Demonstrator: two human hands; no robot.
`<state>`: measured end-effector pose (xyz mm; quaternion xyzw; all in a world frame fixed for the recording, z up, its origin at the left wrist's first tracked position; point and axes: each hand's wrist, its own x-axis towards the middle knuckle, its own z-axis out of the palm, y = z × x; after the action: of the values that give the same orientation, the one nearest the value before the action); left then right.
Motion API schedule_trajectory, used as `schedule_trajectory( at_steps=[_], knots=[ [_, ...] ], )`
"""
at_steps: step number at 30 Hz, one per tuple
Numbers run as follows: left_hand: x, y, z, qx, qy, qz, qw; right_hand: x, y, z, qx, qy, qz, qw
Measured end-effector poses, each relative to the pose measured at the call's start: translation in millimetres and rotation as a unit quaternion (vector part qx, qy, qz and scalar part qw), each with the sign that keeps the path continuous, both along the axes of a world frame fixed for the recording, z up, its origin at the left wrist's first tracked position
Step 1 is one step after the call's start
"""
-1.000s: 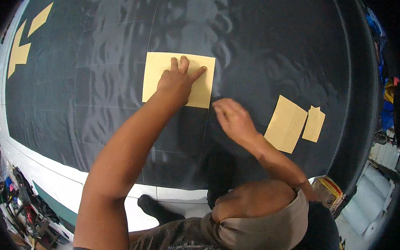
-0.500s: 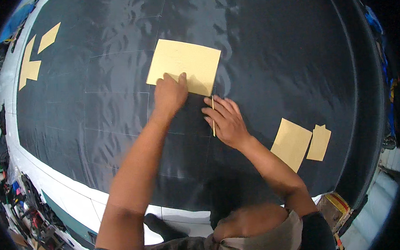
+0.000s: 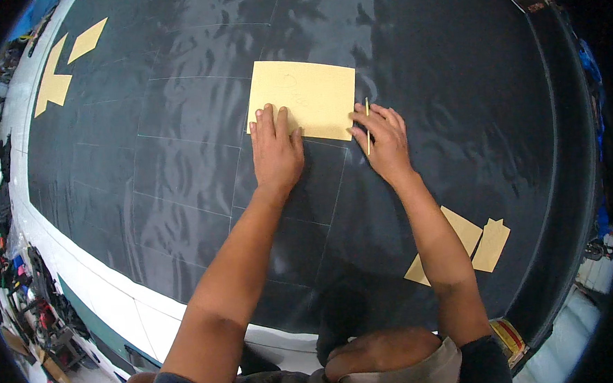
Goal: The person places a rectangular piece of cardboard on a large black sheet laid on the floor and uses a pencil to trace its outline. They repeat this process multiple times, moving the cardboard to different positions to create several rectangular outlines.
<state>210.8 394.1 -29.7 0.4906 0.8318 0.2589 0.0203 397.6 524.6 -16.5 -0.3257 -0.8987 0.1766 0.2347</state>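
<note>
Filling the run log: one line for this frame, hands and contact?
left hand: flat on tan pattern piece | right hand: grip on thin marking stick at piece's right edge | surface: dark fabric

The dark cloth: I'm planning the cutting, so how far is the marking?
Done: chalk lines already cross the dark cloth. In hand: left hand pins the yellow card; right hand holds a thin stick at its edge. Left: smaller cards lie unused.

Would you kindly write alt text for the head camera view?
A left hand presses a yellow paper pattern flat on dark cloth, while the right hand holds a thin stick at its right edge. More yellow pieces lie nearby.
</note>
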Motion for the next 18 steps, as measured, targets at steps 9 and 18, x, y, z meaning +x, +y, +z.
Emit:
schedule_trajectory(
  at_steps=[9,18],
  knots=[
    [-3.6,-5.0,-7.9,0.006,-0.010,-0.036,0.999,1.6,-11.8,-1.2,0.014,-0.046,0.012,0.999],
    [-2.2,-6.5,-4.6,0.033,-0.035,-0.033,0.998,5.4,-12.0,-2.9,0.012,-0.040,0.025,0.999]
  ],
)
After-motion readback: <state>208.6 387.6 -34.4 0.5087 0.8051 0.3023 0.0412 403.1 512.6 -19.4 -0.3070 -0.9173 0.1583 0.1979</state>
